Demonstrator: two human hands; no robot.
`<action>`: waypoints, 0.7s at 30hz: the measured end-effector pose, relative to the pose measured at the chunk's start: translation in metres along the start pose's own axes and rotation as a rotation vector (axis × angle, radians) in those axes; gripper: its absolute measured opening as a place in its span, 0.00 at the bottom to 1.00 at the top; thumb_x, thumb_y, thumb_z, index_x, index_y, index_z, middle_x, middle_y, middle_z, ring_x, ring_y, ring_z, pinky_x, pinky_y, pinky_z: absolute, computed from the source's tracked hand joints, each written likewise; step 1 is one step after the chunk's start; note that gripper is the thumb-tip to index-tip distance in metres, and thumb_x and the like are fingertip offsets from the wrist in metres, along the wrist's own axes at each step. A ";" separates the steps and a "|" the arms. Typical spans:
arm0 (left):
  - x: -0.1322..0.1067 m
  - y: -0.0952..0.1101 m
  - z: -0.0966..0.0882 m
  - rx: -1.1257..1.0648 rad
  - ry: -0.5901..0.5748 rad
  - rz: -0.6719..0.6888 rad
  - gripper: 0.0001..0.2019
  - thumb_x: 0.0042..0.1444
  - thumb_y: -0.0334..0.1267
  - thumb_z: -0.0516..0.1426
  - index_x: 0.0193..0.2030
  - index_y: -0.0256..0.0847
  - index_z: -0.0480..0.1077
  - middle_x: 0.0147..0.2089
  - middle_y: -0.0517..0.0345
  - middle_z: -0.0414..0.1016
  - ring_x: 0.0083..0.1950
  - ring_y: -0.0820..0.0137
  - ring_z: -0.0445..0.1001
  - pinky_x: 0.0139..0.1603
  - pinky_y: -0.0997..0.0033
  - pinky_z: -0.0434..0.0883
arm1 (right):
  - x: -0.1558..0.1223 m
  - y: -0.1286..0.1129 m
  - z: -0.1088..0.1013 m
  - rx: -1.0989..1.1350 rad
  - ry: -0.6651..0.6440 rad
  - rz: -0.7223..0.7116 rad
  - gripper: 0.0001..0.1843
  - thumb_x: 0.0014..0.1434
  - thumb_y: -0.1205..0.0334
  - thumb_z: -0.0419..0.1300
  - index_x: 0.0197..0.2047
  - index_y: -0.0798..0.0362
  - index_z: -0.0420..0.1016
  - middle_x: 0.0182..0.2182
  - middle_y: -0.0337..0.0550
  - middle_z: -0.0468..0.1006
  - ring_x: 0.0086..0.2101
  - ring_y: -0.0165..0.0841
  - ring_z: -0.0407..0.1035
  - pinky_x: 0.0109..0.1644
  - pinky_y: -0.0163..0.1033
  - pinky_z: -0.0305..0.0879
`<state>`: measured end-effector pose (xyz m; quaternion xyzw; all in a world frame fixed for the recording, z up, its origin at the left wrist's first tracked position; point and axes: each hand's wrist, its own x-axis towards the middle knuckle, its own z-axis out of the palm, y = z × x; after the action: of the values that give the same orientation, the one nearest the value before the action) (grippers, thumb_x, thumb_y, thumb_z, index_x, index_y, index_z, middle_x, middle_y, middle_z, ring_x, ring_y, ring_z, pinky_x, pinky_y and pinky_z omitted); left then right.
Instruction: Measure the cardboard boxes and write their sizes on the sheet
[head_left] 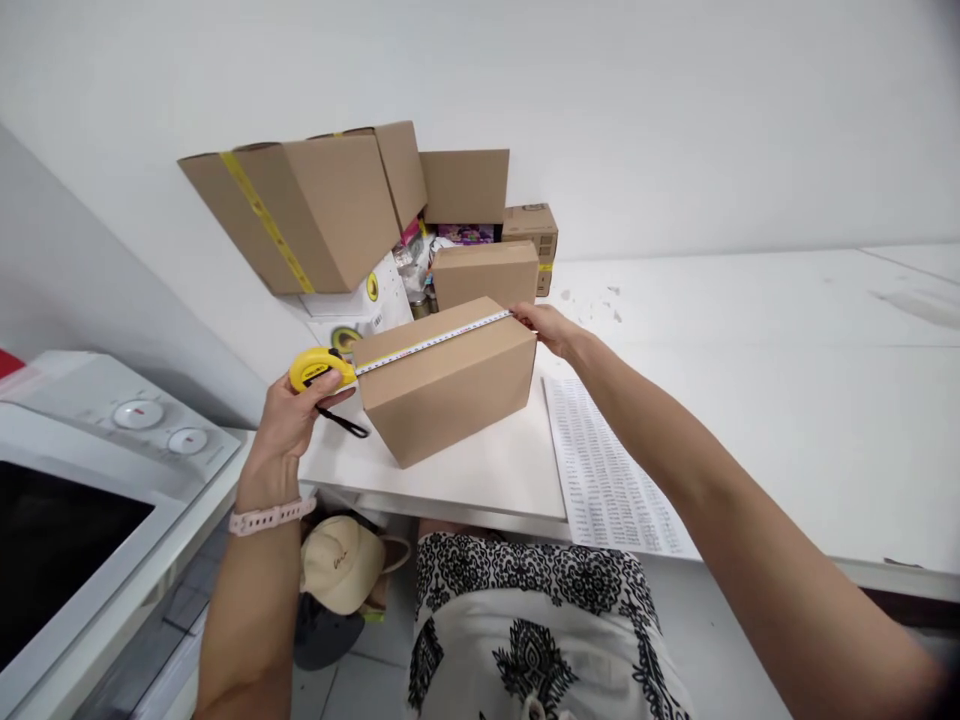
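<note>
A closed brown cardboard box [450, 385] sits on the white table [750, 400] in front of me. My left hand [289, 420] is closed around a yellow tape measure case [319, 367] at the box's left end. The tape's blade [435, 342] runs along the box's top back edge. My right hand [547, 325] pinches the blade's tip at the box's right far corner.
A printed sheet [607, 470] lies on the table right of the box. Several cardboard boxes [315, 210] are piled against the wall behind. A white appliance [90, 480] stands at the left. A beige cap [341, 565] lies on the floor below.
</note>
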<state>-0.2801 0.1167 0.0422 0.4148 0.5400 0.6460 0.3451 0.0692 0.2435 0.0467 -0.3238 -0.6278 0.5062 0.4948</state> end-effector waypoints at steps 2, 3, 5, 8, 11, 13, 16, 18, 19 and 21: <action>-0.001 -0.005 0.000 -0.051 -0.020 -0.042 0.27 0.37 0.43 0.74 0.45 0.39 0.76 0.41 0.54 0.83 0.44 0.59 0.82 0.44 0.59 0.82 | -0.031 -0.004 0.007 0.033 -0.013 -0.060 0.16 0.62 0.47 0.61 0.42 0.51 0.77 0.41 0.41 0.77 0.46 0.36 0.71 0.51 0.46 0.69; -0.001 -0.006 0.000 -0.071 -0.020 -0.055 0.26 0.37 0.44 0.74 0.45 0.39 0.75 0.40 0.54 0.83 0.44 0.58 0.83 0.44 0.58 0.82 | -0.044 -0.005 0.011 0.054 -0.019 -0.107 0.18 0.63 0.44 0.58 0.44 0.50 0.77 0.45 0.43 0.76 0.51 0.39 0.71 0.53 0.48 0.69; 0.000 -0.006 0.001 -0.101 0.002 -0.058 0.26 0.37 0.44 0.74 0.43 0.39 0.75 0.38 0.55 0.83 0.41 0.59 0.83 0.42 0.60 0.82 | -0.060 -0.009 0.018 0.081 -0.015 -0.146 0.23 0.64 0.40 0.56 0.46 0.49 0.78 0.48 0.44 0.75 0.56 0.43 0.69 0.55 0.50 0.68; -0.002 0.007 0.004 -0.136 0.038 0.008 0.27 0.34 0.44 0.76 0.41 0.38 0.76 0.37 0.57 0.83 0.37 0.64 0.81 0.38 0.67 0.81 | -0.053 -0.016 0.026 0.098 0.021 -0.058 0.25 0.61 0.38 0.59 0.47 0.51 0.76 0.45 0.44 0.76 0.54 0.43 0.69 0.54 0.50 0.69; -0.008 0.035 0.011 -0.119 0.016 0.162 0.26 0.40 0.47 0.75 0.44 0.39 0.75 0.39 0.62 0.83 0.41 0.66 0.81 0.40 0.66 0.82 | -0.029 -0.029 0.018 0.157 0.104 0.043 0.25 0.55 0.39 0.66 0.44 0.51 0.74 0.39 0.42 0.78 0.47 0.40 0.72 0.50 0.45 0.71; -0.012 0.051 0.023 -0.060 -0.050 0.217 0.26 0.44 0.49 0.74 0.46 0.41 0.74 0.41 0.64 0.82 0.44 0.64 0.81 0.42 0.63 0.82 | -0.023 -0.039 0.002 0.230 0.194 0.094 0.23 0.53 0.41 0.67 0.41 0.50 0.73 0.36 0.41 0.79 0.42 0.38 0.73 0.47 0.41 0.73; -0.012 0.057 0.053 -0.075 -0.147 0.229 0.28 0.45 0.51 0.73 0.47 0.39 0.73 0.42 0.63 0.82 0.43 0.63 0.82 0.42 0.62 0.82 | -0.034 -0.053 -0.031 0.306 0.312 0.140 0.15 0.60 0.48 0.64 0.39 0.51 0.73 0.34 0.39 0.78 0.39 0.33 0.73 0.45 0.37 0.72; -0.007 0.047 0.079 -0.135 -0.205 0.185 0.29 0.41 0.51 0.74 0.45 0.38 0.74 0.40 0.62 0.82 0.41 0.65 0.82 0.40 0.64 0.81 | -0.048 -0.055 -0.055 0.298 0.379 0.159 0.13 0.60 0.49 0.63 0.37 0.51 0.72 0.32 0.38 0.77 0.38 0.33 0.73 0.43 0.37 0.71; -0.004 0.039 0.093 -0.163 -0.233 0.151 0.29 0.40 0.51 0.75 0.44 0.38 0.74 0.39 0.62 0.82 0.40 0.65 0.82 0.39 0.65 0.81 | -0.055 -0.053 -0.067 0.280 0.409 0.167 0.15 0.58 0.48 0.64 0.36 0.51 0.72 0.31 0.38 0.77 0.37 0.34 0.73 0.42 0.38 0.72; 0.002 0.018 0.120 -0.199 -0.290 0.086 0.29 0.38 0.52 0.75 0.44 0.39 0.74 0.40 0.60 0.83 0.40 0.64 0.82 0.38 0.68 0.80 | -0.067 -0.042 -0.089 0.230 0.460 0.181 0.18 0.54 0.44 0.67 0.34 0.50 0.71 0.28 0.38 0.76 0.37 0.37 0.74 0.40 0.39 0.72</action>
<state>-0.1714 0.1645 0.0691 0.4901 0.3998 0.6439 0.4305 0.1782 0.1988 0.0671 -0.4267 -0.4059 0.5296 0.6106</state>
